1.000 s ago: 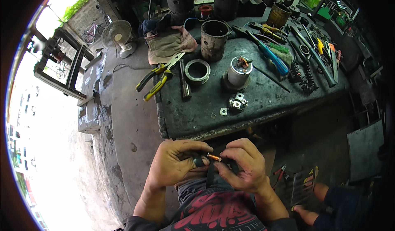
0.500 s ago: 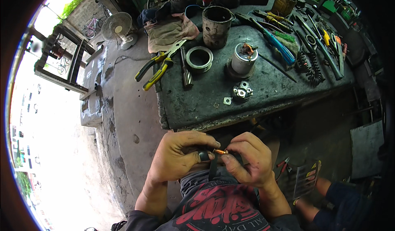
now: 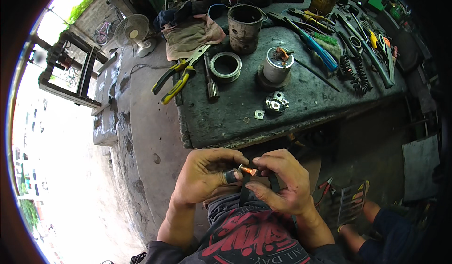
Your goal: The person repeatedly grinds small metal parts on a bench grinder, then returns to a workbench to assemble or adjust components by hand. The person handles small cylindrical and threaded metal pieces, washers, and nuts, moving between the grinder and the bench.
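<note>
My left hand (image 3: pixel 202 174), with a black wrap on its thumb, is closed on a small copper bolt (image 3: pixel 248 170) at waist height. My right hand (image 3: pixel 285 181) is beside it, its thumb and index finger parted around the bolt's free end. On the dark workbench (image 3: pixel 221 127) beyond them sit a silver slotted metal part (image 3: pixel 277 103), a square washer (image 3: pixel 259 115), a silver cylinder with copper pieces on top (image 3: pixel 278 66), a metal ring (image 3: pixel 226 66), a fluted cutter (image 3: pixel 212 87) and yellow-handled pliers (image 3: pixel 174 87).
Stained cloths (image 3: pixel 188 38), a holed metal cup (image 3: pixel 245 28) and several hand tools (image 3: pixel 320 52) lie farther back. A fan (image 3: pixel 134 33) stands at the left, near a metal frame (image 3: pixel 70 76). A person's legs (image 3: pixel 367 217) show at lower right, near a metal rack (image 3: pixel 348 207).
My right fingers have opened away from the bolt, which now tilts down to the right in my left fingers. The bench has risen slightly in the picture since a second ago.
</note>
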The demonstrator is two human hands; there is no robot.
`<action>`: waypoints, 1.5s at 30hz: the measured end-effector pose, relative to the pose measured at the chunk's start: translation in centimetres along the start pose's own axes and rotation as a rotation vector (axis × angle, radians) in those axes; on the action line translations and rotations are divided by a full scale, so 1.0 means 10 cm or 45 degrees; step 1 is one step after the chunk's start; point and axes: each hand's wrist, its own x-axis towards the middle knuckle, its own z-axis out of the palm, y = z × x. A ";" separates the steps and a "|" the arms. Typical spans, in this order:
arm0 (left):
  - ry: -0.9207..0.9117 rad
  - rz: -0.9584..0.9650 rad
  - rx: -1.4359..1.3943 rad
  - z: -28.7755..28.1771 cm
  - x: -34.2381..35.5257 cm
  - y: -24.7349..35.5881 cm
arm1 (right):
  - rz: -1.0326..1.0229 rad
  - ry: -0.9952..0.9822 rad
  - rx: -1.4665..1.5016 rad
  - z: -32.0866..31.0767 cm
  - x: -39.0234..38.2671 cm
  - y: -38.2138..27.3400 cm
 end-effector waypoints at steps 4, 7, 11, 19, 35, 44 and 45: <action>-0.099 -0.005 -0.156 -0.01 0.01 -0.09 | -0.084 0.038 -0.048 0.02 0.00 0.00; -0.198 0.033 -0.231 -0.03 0.05 -0.17 | -0.112 0.053 -0.074 0.01 0.01 0.01; -0.226 -0.050 -0.345 -0.05 0.03 -0.26 | -0.126 0.067 -0.084 0.00 0.01 0.02; -0.308 -0.138 -0.615 -0.04 0.02 -0.42 | -0.114 0.112 -0.079 0.03 0.03 0.01; -0.291 -0.232 -0.760 0.01 0.06 -0.55 | -0.045 0.094 -0.027 0.04 0.03 0.03; 0.276 0.265 0.538 -0.04 0.05 0.19 | 0.130 0.153 -0.163 -0.27 0.00 0.09; 0.348 0.372 0.739 -0.07 0.10 0.27 | 0.148 0.198 -0.211 -0.33 0.03 0.11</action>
